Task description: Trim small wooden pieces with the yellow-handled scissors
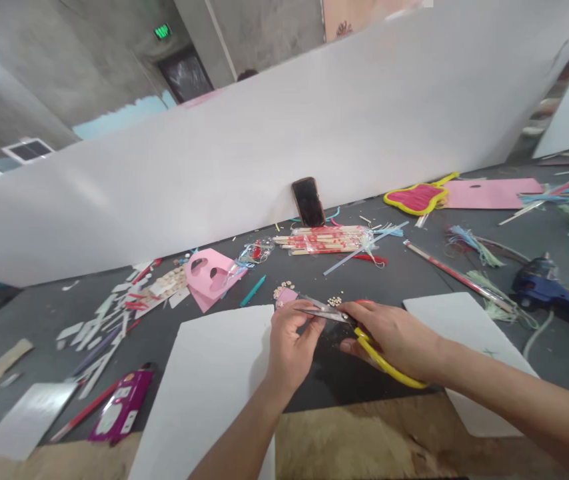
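My right hand (397,333) is wrapped round a pair of scissors (389,368) with yellow handles, one loop hanging below the palm. The metal blades point left, toward my left hand (292,343). That hand is closed in a pinch right at the blade tips, with thumb and forefinger close together; whatever lies between them is too small to make out. Just beyond the fingers is a small pink piece (286,296) with tiny pale beads around it. More small pale beads (334,301) lie loose behind the blades.
White boards (214,387) lie left and right of my hands. Behind are a teal pen (253,291), a pink cutout (209,277), bagged sticks (327,240) and a propped phone (308,201). A blue glue gun (554,290) sits at right, a purple packet (122,405) at left.
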Available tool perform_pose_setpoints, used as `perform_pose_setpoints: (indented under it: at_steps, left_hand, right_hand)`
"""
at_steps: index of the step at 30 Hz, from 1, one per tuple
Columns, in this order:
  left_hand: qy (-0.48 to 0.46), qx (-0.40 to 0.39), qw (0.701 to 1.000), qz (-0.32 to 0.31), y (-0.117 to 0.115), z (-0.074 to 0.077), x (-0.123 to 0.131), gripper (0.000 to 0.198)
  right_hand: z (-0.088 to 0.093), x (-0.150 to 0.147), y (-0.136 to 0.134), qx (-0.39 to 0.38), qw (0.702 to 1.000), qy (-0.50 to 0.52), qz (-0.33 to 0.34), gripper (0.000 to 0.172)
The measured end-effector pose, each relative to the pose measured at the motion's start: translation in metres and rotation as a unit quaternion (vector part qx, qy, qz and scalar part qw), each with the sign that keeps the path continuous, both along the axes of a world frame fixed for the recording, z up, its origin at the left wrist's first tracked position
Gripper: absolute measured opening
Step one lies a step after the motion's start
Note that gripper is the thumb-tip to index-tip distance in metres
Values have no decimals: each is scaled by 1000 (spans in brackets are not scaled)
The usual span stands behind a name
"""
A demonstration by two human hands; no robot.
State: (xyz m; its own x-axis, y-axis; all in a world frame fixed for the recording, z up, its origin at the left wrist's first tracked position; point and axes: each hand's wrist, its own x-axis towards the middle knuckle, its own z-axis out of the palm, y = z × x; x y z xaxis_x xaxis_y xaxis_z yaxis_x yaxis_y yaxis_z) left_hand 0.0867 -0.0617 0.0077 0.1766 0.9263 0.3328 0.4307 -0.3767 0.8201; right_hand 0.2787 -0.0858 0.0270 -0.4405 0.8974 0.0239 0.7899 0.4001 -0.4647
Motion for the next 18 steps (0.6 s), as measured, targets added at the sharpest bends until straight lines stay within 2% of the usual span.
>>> perform_pose_setpoints:
  at_steps: [4, 6, 10, 13, 16, 18]
  left_hand:
    - [-13, 33, 999, 6, -17, 5, -3, 10]
    - [-32, 15, 999, 0, -28, 5, -5, 11]
    - [-113, -70, 991, -5, -49, 3, -6, 15]
    - [-170, -132, 977, -9, -61, 1, -8, 18]
    - [-217, -197, 956, 6, -68, -2, -11, 23]
    - [-256, -226, 940, 20, -71, -4, -14, 25]
  right_hand:
    - [1, -1, -17, 25, 999, 12, 18, 62]
    - [-2, -2, -27, 37, 999, 12, 19, 66]
    - [-6, -8, -45, 39, 998, 47, 13, 64]
    - [-8, -14, -57, -33, 992, 114, -29, 56]
    - [-11, -16, -65, -119, 971, 196, -68, 47]
    - [-14, -15, -69, -131, 955, 257, -73, 44]
